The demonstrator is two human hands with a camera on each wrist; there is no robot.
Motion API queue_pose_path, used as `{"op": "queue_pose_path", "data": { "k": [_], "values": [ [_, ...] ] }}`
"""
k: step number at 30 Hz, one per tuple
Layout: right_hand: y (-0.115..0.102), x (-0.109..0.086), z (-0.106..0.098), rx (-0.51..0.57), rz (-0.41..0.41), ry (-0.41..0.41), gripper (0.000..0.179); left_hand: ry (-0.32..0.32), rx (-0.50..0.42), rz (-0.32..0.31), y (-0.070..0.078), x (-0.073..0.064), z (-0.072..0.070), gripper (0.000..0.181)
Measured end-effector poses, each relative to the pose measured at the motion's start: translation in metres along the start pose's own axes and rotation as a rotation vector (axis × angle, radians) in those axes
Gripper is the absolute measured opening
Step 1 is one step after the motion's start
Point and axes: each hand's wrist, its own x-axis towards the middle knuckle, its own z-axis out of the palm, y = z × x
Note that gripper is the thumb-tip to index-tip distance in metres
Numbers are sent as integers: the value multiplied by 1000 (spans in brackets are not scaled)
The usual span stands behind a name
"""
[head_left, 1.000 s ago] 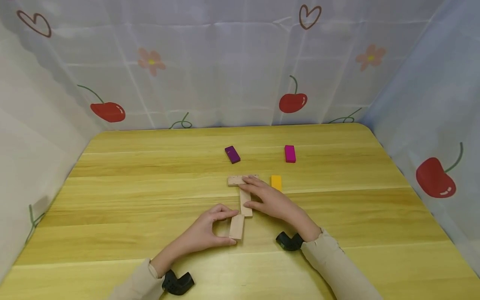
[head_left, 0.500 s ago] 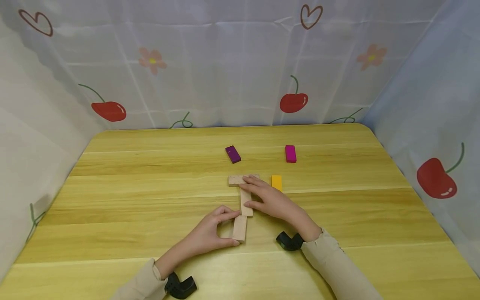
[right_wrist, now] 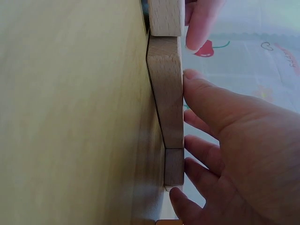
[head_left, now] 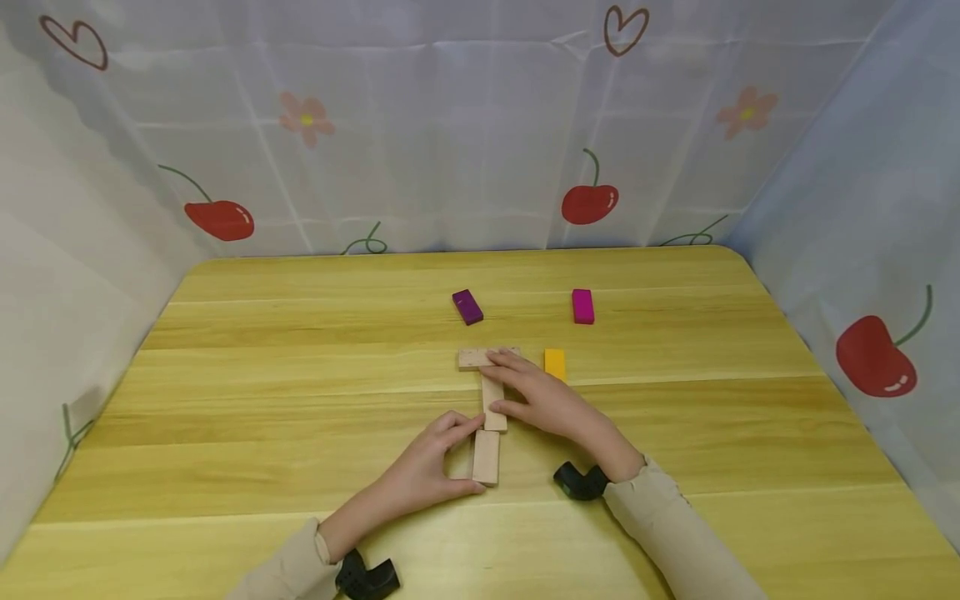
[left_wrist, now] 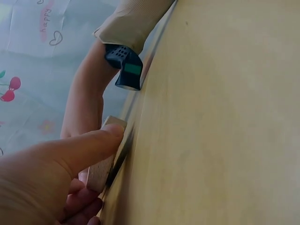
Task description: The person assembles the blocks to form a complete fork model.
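Three plain wooden blocks lie end to end on the table in the head view. My left hand [head_left: 420, 468] pinches the nearest block [head_left: 486, 458] by its two ends, thumb at the near end and index finger at the far one. That block's far end meets the middle block [head_left: 492, 393]. The far block [head_left: 472, 359] lies crosswise at the top, partly hidden by fingers. My right hand [head_left: 543, 402] rests with loosely extended fingers on the far and middle blocks. In the right wrist view, its thumb [right_wrist: 201, 93] touches the top of the middle block.
A yellow block [head_left: 554, 363] lies just right of the far block, partly behind the right hand. Farther back are a purple block [head_left: 467, 307] and a magenta block [head_left: 582, 307]. A printed curtain [head_left: 450, 125] hangs behind the wooden table [head_left: 262, 400].
My left hand has moved slightly right with the nearest block, turning it straighter and bringing it more into line with the middle block. The right hand stays in place.
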Motion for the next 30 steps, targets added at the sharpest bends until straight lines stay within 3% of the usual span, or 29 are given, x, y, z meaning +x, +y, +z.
{"op": "queue_pose_path", "data": {
  "k": [19,30],
  "values": [
    [2,-2,-1,6,10,2,55,22,129,-1,5,2,8,91],
    [-3,-1,-2,15,-9,0,56,38,176,-8,1,-5,-2,79]
  ]
}}
